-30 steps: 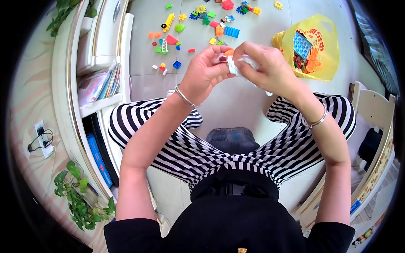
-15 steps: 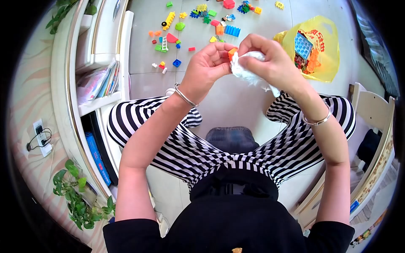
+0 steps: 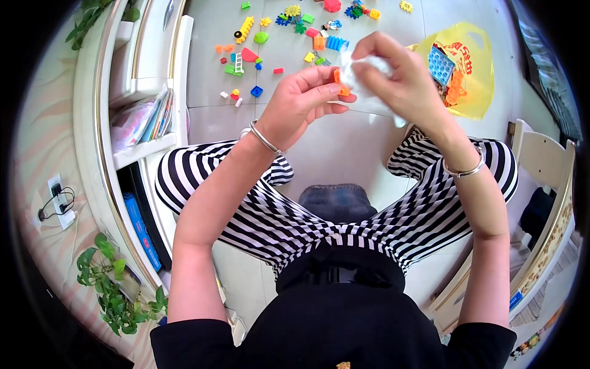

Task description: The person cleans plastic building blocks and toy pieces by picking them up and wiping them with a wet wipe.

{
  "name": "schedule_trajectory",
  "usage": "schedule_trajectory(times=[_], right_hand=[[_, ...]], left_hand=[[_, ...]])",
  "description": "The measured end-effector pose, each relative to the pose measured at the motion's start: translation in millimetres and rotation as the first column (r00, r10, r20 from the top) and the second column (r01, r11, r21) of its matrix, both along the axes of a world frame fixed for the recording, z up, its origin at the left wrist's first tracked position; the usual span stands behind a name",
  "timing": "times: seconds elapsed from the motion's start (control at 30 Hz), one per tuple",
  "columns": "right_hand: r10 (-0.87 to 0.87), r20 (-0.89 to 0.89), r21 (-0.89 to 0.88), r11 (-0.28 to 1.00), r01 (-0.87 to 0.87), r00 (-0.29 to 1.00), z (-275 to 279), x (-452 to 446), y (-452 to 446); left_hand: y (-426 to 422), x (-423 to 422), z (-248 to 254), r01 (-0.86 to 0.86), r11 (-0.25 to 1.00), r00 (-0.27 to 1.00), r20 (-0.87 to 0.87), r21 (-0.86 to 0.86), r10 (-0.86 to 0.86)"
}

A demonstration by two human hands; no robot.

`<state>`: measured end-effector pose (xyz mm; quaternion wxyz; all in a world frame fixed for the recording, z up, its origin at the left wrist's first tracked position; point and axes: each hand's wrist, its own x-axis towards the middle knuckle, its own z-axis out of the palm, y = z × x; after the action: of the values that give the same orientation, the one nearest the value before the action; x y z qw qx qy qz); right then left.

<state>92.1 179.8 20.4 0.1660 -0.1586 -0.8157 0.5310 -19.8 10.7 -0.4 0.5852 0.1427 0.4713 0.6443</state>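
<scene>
block (image 3: 343, 90), visible length roughly fore-and-aft

Near left is a green leafy plant (image 3: 115, 302) — a white rectangular wall socket (image 3: 61, 198) beyond it — and thin multicoloured books (image 3: 158, 120) stand far left.

I'm in someone's home here, with toys (image 3: 261, 37) strewn over the tiled floor (image 3: 332, 150), shelved books (image 3: 158, 120) and a leafy houseplant (image 3: 112, 300).
</scene>
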Motion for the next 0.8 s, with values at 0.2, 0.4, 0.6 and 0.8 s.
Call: schedule_trajectory(times=[0.2,0.4,0.6,0.8], right_hand=[[0.137,0.122,0.099,0.984,-0.15,0.983,-8,5,2],[0.232,0.068,0.034,0.972,-0.234,0.97,-13,4,-12],[0.174,-0.025,0.162,0.973,-0.167,0.985,-4,3,-15],[0.127,-0.16,0.336,0.939,-0.067,0.979,-8,-1,-16]], left_hand=[[-2,-9,-15,-0.115,0.992,0.951,0.296,0.057,0.093],[0,-13,-18,-0.157,0.975,0.892,0.446,0.159,0.071],[4,-1,-7,-0.203,0.972,0.913,0.383,0.122,0.142],[3,-2,-15,-0.212,0.975,0.883,0.44,0.063,0.163]])
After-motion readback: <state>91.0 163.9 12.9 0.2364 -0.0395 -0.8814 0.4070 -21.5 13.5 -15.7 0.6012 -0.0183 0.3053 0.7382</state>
